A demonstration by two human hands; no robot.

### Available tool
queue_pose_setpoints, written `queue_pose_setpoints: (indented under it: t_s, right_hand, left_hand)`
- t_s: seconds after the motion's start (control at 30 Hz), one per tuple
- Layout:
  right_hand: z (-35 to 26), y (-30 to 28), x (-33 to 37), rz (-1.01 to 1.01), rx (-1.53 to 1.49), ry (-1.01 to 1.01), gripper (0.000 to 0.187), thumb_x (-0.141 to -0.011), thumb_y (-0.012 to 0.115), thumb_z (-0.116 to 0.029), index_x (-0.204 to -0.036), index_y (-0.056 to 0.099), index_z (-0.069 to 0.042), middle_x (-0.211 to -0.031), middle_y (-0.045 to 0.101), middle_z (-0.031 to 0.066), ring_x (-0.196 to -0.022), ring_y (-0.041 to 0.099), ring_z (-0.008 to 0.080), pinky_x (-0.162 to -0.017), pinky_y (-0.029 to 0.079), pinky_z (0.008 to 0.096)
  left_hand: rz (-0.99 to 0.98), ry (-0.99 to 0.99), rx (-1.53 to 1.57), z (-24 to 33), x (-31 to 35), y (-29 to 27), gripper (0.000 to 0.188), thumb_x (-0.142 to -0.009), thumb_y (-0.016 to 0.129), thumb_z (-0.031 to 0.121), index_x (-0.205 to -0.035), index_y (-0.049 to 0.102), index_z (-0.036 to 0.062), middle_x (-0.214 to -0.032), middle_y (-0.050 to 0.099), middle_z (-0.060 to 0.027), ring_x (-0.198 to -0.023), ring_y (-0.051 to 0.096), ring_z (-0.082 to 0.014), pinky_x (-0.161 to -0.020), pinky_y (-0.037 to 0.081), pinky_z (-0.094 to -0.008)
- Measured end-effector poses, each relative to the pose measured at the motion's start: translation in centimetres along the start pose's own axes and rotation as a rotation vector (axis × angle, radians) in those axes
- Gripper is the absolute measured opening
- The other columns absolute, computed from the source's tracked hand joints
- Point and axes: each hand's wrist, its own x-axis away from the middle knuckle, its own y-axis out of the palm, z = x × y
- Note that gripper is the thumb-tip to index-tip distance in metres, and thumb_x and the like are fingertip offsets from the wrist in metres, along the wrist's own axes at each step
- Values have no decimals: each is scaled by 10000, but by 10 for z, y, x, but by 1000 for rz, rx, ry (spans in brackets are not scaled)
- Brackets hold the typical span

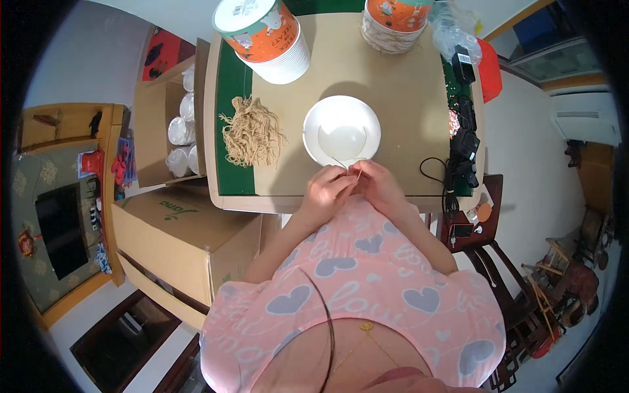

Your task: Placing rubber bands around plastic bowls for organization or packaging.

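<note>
Just in front of my body, my left hand (325, 188) and my right hand (378, 185) meet at the near rim of a white paper bowl (342, 134). Their fingertips are pinched together on a thin beige string (339, 162), a short end of which shows over the rim. The fingers hide most of the string and that part of the rim. Inside the bowl nothing but its pale bottom shows. A loose heap of cut beige strings (252, 134) lies on the table left of the bowl.
A tall stack of orange-printed paper buckets (278, 49) stands at the back left, another stack (393, 29) at the back right. Black adapters and cables (465, 144) run along the right edge. Left of the table are cardboard boxes (190, 229), one holding white wrapped stacks.
</note>
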Motion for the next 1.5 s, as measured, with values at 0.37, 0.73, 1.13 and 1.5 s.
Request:
queue_pose_setpoints:
  t_s: [0.37,0.73,1.13,1.5]
  right_hand:
    - [-45,-23,-4,158,-13,-322,196,-954,461,-208,-963,544,-30,-624,406,-30,-516,356,67,-513,338,214]
    - [-60,-16,0,144,251,-382,205,-955,462,-216,-950,565,-39,-583,300,-68,-491,247,29,-456,248,201]
    - [-29,-10,-1,105,884,-514,193,-933,486,-183,-939,631,-55,-592,357,-93,-521,321,9,-468,253,191]
    - [-52,-6,18,-228,761,-224,214,-932,487,-185,-974,638,-40,-620,420,-75,-553,353,22,-490,285,188]
  left_hand:
    - [-368,-63,-57,-6,15,-10,69,-712,646,107,-706,639,39,-774,566,-53,-756,570,-224,-651,490,-350]
    - [-628,-234,-268,-34,25,-4,102,-727,583,114,-682,642,44,-856,564,-82,-808,570,-269,-726,495,-375]
    - [-137,-410,27,1,-39,-49,291,-766,657,38,-1055,627,51,-948,595,-98,-713,608,-212,-627,476,-305]
    - [-299,-422,933,-16,-43,-1,271,-792,632,-49,-1048,657,35,-953,588,-65,-888,591,-145,-795,488,-262]
